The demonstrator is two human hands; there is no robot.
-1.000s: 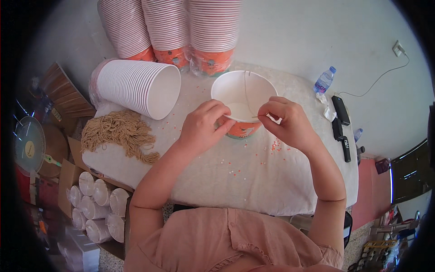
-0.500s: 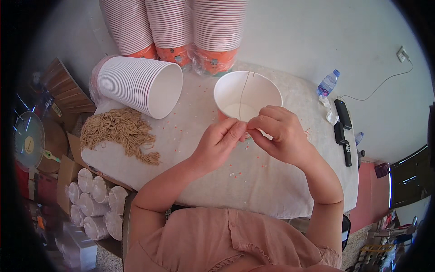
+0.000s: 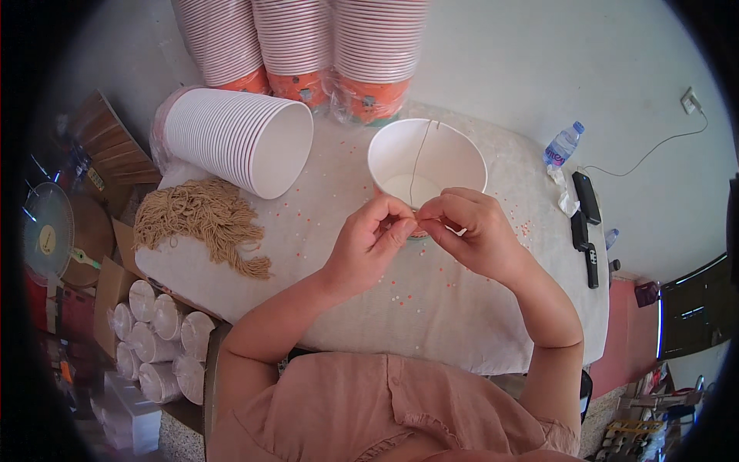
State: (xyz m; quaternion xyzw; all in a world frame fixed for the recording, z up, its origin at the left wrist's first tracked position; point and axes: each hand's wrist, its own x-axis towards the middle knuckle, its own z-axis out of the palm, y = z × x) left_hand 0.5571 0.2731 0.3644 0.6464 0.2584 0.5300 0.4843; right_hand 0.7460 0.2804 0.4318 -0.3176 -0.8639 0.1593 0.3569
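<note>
A large paper bucket [image 3: 454, 150], white inside, stands upright on the table before me. A thin tan string [image 3: 419, 158] runs from its far rim down across the opening to my fingers at the near rim. My left hand [image 3: 373, 235] pinches the string between thumb and forefinger. Close against it, my right hand [image 3: 473, 231] is closed in a pinch on the string too. The fingertips of both hands almost meet, and they hide the string's near end and part of the bucket's near side.
A stack of paper buckets [image 3: 231, 138] lies on its side at the left, beside a heap of tan strings [image 3: 200, 219]. Tall wrapped stacks [image 3: 377, 46] stand behind. A water bottle [image 3: 563, 144], tissue and black devices [image 3: 585, 196] line the right. Boxed white rolls [image 3: 154, 343] sit lower left.
My fingertips have shifted slightly at the near rim, still pinching the string. The whole view has tilted a little; the bucket stays in place.
</note>
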